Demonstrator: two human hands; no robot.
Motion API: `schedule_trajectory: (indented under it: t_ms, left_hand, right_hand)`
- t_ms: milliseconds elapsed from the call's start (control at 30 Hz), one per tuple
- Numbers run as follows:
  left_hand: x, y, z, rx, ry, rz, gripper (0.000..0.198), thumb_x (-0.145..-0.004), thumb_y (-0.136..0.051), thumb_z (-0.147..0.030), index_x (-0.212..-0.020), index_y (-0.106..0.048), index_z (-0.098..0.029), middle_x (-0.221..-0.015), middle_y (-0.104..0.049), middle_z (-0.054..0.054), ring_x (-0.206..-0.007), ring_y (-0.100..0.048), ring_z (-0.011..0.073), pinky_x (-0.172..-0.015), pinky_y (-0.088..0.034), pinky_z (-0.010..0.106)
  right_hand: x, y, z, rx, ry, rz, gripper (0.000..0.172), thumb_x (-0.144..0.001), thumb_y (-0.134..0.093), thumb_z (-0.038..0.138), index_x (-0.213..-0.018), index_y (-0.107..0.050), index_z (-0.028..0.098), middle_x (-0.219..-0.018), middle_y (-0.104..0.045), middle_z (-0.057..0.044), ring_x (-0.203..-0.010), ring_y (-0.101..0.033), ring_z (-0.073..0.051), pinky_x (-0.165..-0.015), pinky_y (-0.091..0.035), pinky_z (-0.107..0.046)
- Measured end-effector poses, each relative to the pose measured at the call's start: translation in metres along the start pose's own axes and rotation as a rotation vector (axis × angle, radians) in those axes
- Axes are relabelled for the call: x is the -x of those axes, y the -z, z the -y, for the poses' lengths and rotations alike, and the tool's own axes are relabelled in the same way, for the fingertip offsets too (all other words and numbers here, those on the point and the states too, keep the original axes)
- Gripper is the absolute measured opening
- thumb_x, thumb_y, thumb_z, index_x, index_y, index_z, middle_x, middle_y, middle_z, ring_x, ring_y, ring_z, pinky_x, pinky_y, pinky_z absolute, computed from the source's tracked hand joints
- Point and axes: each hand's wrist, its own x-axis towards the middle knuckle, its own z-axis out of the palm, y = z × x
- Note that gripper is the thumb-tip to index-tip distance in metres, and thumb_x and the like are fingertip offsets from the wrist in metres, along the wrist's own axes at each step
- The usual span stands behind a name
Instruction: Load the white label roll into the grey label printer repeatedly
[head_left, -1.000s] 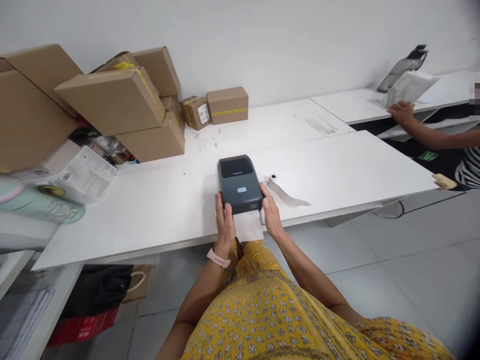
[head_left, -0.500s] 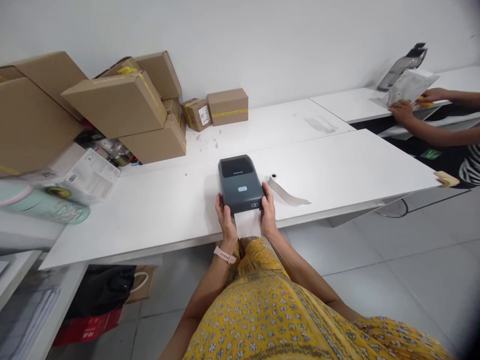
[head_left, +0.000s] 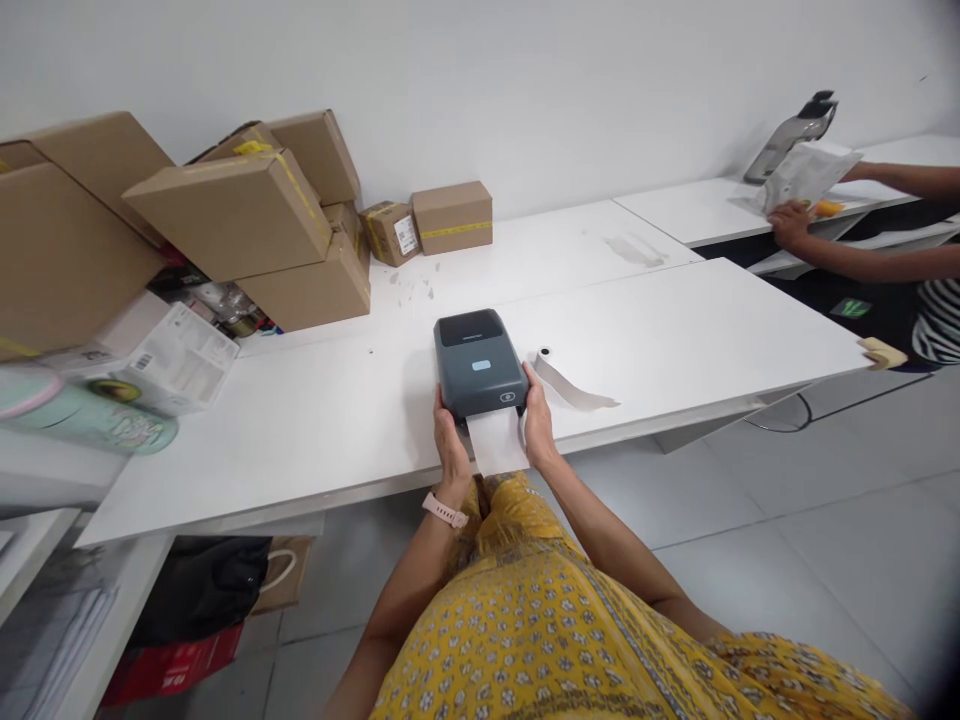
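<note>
A dark grey device (head_left: 480,362) with a black window and a light blue button is at the front edge of the white table (head_left: 315,400). A white paper strip (head_left: 497,442) hangs out of its near end. My left hand (head_left: 452,440) grips the device's near left corner, and my right hand (head_left: 537,418) grips the near right corner. Fingertips are partly hidden beneath and beside it. Just right of the device lies a small white paper roll (head_left: 551,366) with its tail unrolled.
Cardboard boxes (head_left: 232,215) are stacked at the back left, with two smaller ones (head_left: 452,218) beside them. A mint bottle (head_left: 112,412) lies far left. At the right, another person's hands (head_left: 791,222) hold a white package (head_left: 806,178) near a clear bottle (head_left: 787,140).
The device's near end has lifted slightly in my hands, and more of its front face shows. The other person's far hand has moved right, off the package's corner.
</note>
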Motion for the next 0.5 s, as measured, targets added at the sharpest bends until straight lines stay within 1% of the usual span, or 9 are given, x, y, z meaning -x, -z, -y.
schedule_trajectory:
  t_ms: [100, 133, 200, 267, 300, 367, 433, 500]
  left_hand:
    - [-0.02, 0.003, -0.02, 0.001, -0.091, 0.006, 0.067, -0.103, -0.034, -0.067, -0.158, -0.047, -0.031, -0.171, -0.04, 0.002, -0.161, -0.032, 0.0217, -0.132, -0.026, 0.038]
    - [-0.031, 0.004, -0.027, -0.029, -0.114, 0.023, 0.066, -0.104, -0.034, -0.066, -0.157, -0.049, -0.03, -0.17, -0.041, 0.003, -0.161, -0.031, 0.0219, -0.133, -0.025, 0.038]
    - [-0.057, 0.003, -0.038, -0.076, -0.18, 0.018, 0.061, -0.105, -0.038, -0.06, -0.154, -0.052, -0.027, -0.168, -0.045, 0.004, -0.16, -0.033, 0.0218, -0.133, -0.023, 0.039]
    - [-0.084, 0.001, -0.043, -0.074, -0.199, -0.005, 0.054, -0.105, -0.043, -0.05, -0.152, -0.054, -0.025, -0.165, -0.049, 0.006, -0.157, -0.039, 0.022, -0.131, -0.027, 0.039]
    - [-0.097, -0.001, -0.042, -0.079, -0.178, -0.029, 0.052, -0.103, -0.049, -0.043, -0.152, -0.053, -0.024, -0.164, -0.05, 0.007, -0.155, -0.042, 0.0226, -0.13, -0.03, 0.04]
    - [-0.114, -0.005, -0.035, -0.12, -0.076, -0.068, 0.054, -0.097, -0.058, -0.029, -0.151, -0.053, -0.023, -0.161, -0.052, 0.011, -0.151, -0.048, 0.0248, -0.128, -0.035, 0.042]
    - [-0.122, -0.007, -0.026, -0.178, 0.048, -0.068, 0.062, -0.09, -0.061, -0.016, -0.152, -0.05, -0.021, -0.157, -0.056, 0.014, -0.146, -0.053, 0.026, -0.125, -0.039, 0.043]
    - [-0.121, -0.007, -0.017, -0.224, 0.127, -0.035, 0.07, -0.086, -0.062, -0.008, -0.153, -0.046, -0.017, -0.154, -0.058, 0.017, -0.143, -0.056, 0.026, -0.123, -0.041, 0.042]
  right_hand:
    - [-0.026, 0.01, 0.014, 0.183, 0.16, 0.072, 0.085, -0.099, -0.012, 0.081, -0.162, -0.04, 0.031, -0.172, -0.037, -0.006, -0.161, -0.029, -0.028, -0.134, -0.018, -0.054]
    - [-0.038, 0.012, 0.021, 0.239, 0.227, 0.096, 0.086, -0.098, -0.01, 0.081, -0.162, -0.038, 0.032, -0.173, -0.035, -0.005, -0.162, -0.026, -0.028, -0.134, -0.017, -0.055]
    - [-0.067, 0.01, 0.038, 0.318, 0.324, 0.124, 0.086, -0.099, -0.005, 0.079, -0.165, -0.032, 0.031, -0.174, -0.034, -0.005, -0.164, -0.022, -0.028, -0.134, -0.015, -0.057]
    - [-0.098, 0.002, 0.054, 0.374, 0.359, 0.109, 0.083, -0.101, -0.001, 0.074, -0.167, -0.026, 0.03, -0.173, -0.034, -0.007, -0.163, -0.024, -0.029, -0.133, -0.018, -0.059]
    - [-0.113, -0.004, 0.061, 0.405, 0.367, 0.085, 0.082, -0.101, -0.001, 0.072, -0.167, -0.024, 0.029, -0.173, -0.034, -0.007, -0.163, -0.025, -0.029, -0.132, -0.02, -0.059]
    - [-0.142, -0.019, 0.072, 0.466, 0.389, 0.02, 0.081, -0.102, -0.002, 0.071, -0.168, -0.023, 0.029, -0.174, -0.032, -0.008, -0.163, -0.024, -0.029, -0.131, -0.021, -0.06]
    - [-0.171, -0.034, 0.078, 0.519, 0.41, -0.03, 0.083, -0.101, -0.002, 0.073, -0.167, -0.024, 0.028, -0.175, -0.029, -0.01, -0.163, -0.022, -0.03, -0.131, -0.02, -0.059]
    - [-0.199, -0.046, 0.081, 0.557, 0.4, -0.043, 0.086, -0.1, -0.002, 0.075, -0.167, -0.025, 0.025, -0.175, -0.029, -0.011, -0.163, -0.021, -0.03, -0.131, -0.019, -0.059]
